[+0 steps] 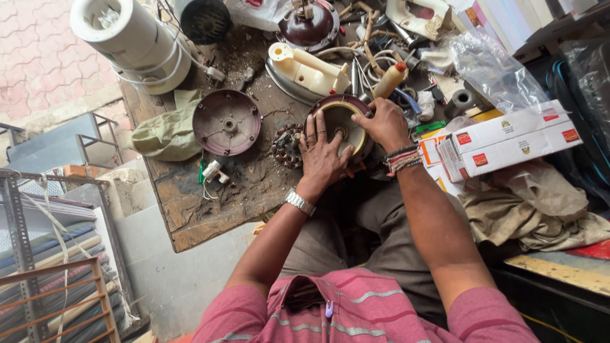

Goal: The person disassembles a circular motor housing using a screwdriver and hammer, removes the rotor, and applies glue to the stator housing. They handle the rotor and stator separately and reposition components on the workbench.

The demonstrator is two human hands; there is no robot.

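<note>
Both hands flat on motor housing, workbench.

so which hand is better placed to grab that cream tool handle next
Right. The right hand sits at the motor cover's far rim, just below the cream handle; the left hand lies flat on the cover.

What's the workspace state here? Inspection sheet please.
Surface: worn wooden bench, dusty.
Job's things: round maroon motor housing under both hands; wound stator beside it.
Clutter: maroon end cover, cream iron, screwdriver, cardboard boxes, green cloth.
Grippers: left hand flat on housing; right hand gripping its rim.
Cables: white cord round white cylinder.
Surroundings: paved floor, metal rack.
</note>
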